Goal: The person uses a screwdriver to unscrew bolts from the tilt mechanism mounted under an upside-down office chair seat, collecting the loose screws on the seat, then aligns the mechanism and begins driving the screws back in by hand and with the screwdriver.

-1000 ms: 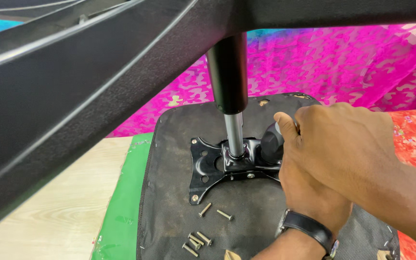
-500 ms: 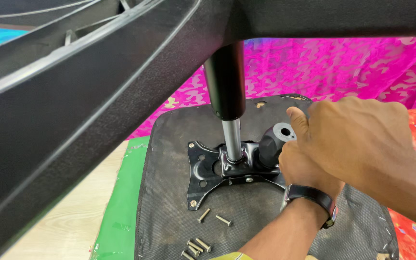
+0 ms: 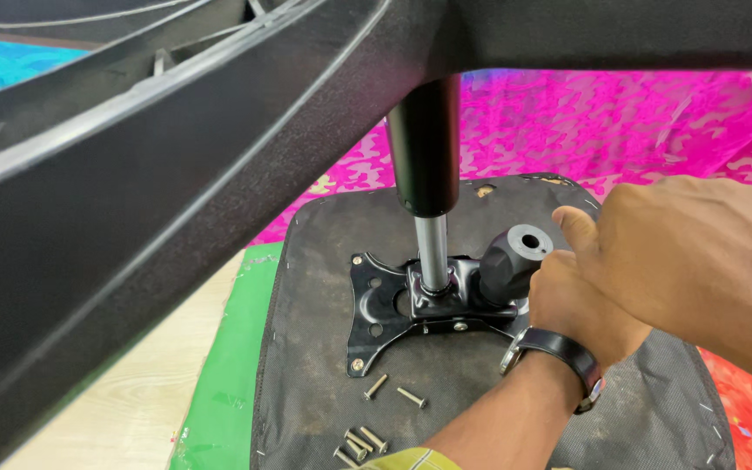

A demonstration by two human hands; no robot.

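The left hand (image 3: 580,305), a black wristwatch (image 3: 559,352) on its wrist, has its fingers curled at the black tension knob (image 3: 515,261) of the chair mechanism; the fingertips are hidden behind the hand and knob, so how firmly they close cannot be told. The right hand (image 3: 689,248) lies over and just right of the left, its thumb stretched toward the knob's top rim, the other fingers bent; whether it grips anything is not visible.

The knob, with a round hole in its face, sticks up from the right side of the black metal mounting plate (image 3: 385,305), which sits at the middle of the upturned seat underside (image 3: 324,244), covered in dark fabric. From the plate's centre a silver gas-lift rod (image 3: 433,252) rises into a black cylinder (image 3: 424,148), which meets the black chair base (image 3: 176,165) filling the top and left of the view.

Loose screws (image 3: 376,409) lie on the fabric near the plate's near-left corner. Under the seat are a green mat (image 3: 228,365) and, farther off, pink patterned cloth (image 3: 637,122); pale wooden flooring (image 3: 150,392) shows at near left.
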